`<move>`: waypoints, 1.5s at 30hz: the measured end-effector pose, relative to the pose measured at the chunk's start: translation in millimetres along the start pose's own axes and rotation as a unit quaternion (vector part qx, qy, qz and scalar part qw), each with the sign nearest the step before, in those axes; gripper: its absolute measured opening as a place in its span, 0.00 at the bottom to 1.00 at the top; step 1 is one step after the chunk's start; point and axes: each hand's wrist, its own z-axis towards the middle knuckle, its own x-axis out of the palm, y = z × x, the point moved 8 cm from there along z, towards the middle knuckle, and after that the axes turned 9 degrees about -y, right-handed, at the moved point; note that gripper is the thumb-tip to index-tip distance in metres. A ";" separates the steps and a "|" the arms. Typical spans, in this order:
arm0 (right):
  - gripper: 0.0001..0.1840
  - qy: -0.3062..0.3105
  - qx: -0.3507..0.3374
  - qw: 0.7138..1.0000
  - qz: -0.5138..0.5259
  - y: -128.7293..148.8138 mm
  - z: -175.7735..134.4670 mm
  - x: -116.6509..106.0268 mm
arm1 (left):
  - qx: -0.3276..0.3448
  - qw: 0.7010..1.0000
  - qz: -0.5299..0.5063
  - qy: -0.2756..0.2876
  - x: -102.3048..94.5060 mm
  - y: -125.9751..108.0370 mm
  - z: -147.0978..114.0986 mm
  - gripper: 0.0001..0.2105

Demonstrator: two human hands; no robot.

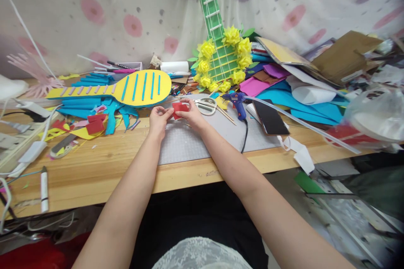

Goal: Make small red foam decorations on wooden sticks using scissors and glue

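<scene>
A small square of red paper (pixel 179 110) is held up between both hands, above the far left part of the grey cutting mat (pixel 179 147). My left hand (pixel 160 119) pinches its left edge between thumb and fingers. On the other side, my right hand (pixel 191 114) grips the paper's right edge, the fingers bent around it. Just beyond my right hand lie scissors (pixel 206 106) with pale handles. A blue hot glue gun (pixel 237 104) rests to their right, and thin wooden sticks (pixel 227 115) lie between the two.
Behind my hands lies a yellow paper guitar (pixel 139 88) with blue strips. A green guitar (pixel 217 56) trimmed with yellow flowers leans at the back. A phone (pixel 269 117) sits on the right, by stacked coloured paper (pixel 303 101). Red scraps (pixel 95 124) and a marker (pixel 44 189) lie left.
</scene>
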 end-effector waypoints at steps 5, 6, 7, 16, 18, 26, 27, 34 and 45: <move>0.28 0.005 -0.013 1.000 -0.010 0.9 0.3 -0.2 | -0.009 1.000 -0.005 0.014 1.9 1.3 -0.3 0.18; 0.28 0.005 -0.015 1.000 -0.011 1.0 0.3 -0.3 | -0.008 1.000 -0.007 0.014 2.0 1.3 -0.4 0.18; 0.28 0.004 -0.017 1.000 -0.011 1.0 0.2 -0.4 | -0.006 1.000 -0.009 0.012 1.9 1.0 -0.4 0.18; 0.28 0.018 -0.044 0.999 -0.024 0.4 2.3 4.8 | 0.034 0.999 -0.013 -0.016 0.0 -3.2 -0.5 0.17; 0.28 0.015 -0.042 0.999 -0.020 0.1 2.3 4.7 | 0.040 0.999 -0.012 -0.020 -0.6 -2.6 0.5 0.17; 0.28 -0.038 -0.097 0.987 -0.123 6.3 -1.9 4.8 | 0.079 0.995 -0.038 -0.054 -4.9 -1.6 3.6 0.19; 0.28 -0.046 -0.100 0.986 -0.128 6.1 -1.6 4.5 | 0.079 0.994 -0.041 -0.056 -4.7 -1.0 3.5 0.20; 0.26 -0.056 -0.057 0.995 -0.052 -2.7 3.7 1.4 | 0.073 0.994 -0.066 -0.041 -0.8 1.2 2.6 0.20; 0.25 -0.030 -0.045 0.999 0.003 -0.4 2.3 7.1 | 0.116 0.991 -0.054 -0.048 0.9 -5.2 -3.7 0.20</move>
